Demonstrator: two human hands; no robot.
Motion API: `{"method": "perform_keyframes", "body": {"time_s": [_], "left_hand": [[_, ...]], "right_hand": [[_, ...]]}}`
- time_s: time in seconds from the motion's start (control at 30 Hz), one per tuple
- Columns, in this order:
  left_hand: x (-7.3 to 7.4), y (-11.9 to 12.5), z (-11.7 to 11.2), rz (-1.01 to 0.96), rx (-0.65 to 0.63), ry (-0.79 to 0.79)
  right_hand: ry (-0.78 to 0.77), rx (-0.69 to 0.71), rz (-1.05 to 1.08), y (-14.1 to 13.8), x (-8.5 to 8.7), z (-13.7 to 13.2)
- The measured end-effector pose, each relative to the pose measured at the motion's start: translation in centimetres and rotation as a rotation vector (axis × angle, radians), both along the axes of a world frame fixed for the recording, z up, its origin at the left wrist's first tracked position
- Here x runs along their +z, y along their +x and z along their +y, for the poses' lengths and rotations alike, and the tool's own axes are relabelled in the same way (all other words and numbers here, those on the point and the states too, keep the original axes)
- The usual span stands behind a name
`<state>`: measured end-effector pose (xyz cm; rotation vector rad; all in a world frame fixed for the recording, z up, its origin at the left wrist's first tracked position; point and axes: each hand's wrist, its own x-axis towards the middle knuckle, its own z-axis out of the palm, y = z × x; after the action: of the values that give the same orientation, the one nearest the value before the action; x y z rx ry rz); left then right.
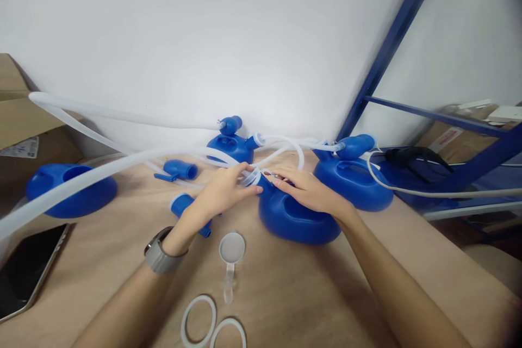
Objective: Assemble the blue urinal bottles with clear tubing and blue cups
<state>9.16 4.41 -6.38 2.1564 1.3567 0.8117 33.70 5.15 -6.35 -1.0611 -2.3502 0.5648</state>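
A blue plastic bottle [296,220] lies on the brown table [285,293] in front of me. My left hand [222,193], with a grey watch on its wrist, is closed around the end of a long translucent white hose [101,171] at the bottle's neck. My right hand [308,190] rests on top of the bottle, its fingers pinched at the clear hose fitting [255,175] by the neck. The hose runs off to the left past the frame edge.
Other blue bottles lie at the left [69,187], back centre [230,144] and right [353,176], with hoses. Blue connectors [177,169] lie nearby. A clear lid [231,250], two white rings [199,318], a phone [28,266], cardboard boxes and a blue metal rack [408,103] surround the area.
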Motion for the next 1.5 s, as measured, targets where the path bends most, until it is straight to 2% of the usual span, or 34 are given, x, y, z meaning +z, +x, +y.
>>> {"method": "perform_keyframes", "body": {"time_s": [0.1,0.23,0.4,0.5,0.67,0.8,0.9,1.13,1.3,1.5], "left_hand": [[-0.4,-1.0,0.8,-0.102,-0.054,-0.128],[-0.7,-1.7,1.3,-0.159,0.021,-0.236],[-0.9,-1.6,1.3,-0.156,-0.043,-0.157],[-0.9,-1.4,1.2,-0.128,-0.087,-0.119],[-1.5,-1.2,1.3,-0.156,-0.089,-0.15],[-2.5,-1.0,1.7,-0.313,-0.076,-0.223],[-2.9,-0.7,1.9,-0.427,-0.127,-0.227],[-3.3,-0.1,1.4,-0.395,-0.089,-0.128],[-5.1,0.3,2.0,-0.596,-0.147,-0.166],[-6.5,1.2,2.1,-0.627,-0.119,-0.06]], "right_hand": [[0.012,-0.007,-0.019,-0.1,0.1,-0.1],[0.028,-0.033,-0.068,-0.1,-0.2,0.0],[0.12,-0.215,-0.167,-0.4,-0.7,-0.1],[0.028,-0.295,-0.268,-0.6,-0.5,-0.1],[-0.077,-0.282,-0.3,-0.7,0.1,-0.1],[-0.095,-0.285,-0.293,-0.4,0.3,-0.1],[-0.088,-0.308,-0.314,-0.4,0.4,-0.2],[-0.073,-0.335,-0.359,-0.7,0.5,-0.5],[-0.015,-0.374,-0.416,-0.7,0.3,-0.7],[0.061,-0.397,-0.477,-0.8,-0.4,-0.6]]}}
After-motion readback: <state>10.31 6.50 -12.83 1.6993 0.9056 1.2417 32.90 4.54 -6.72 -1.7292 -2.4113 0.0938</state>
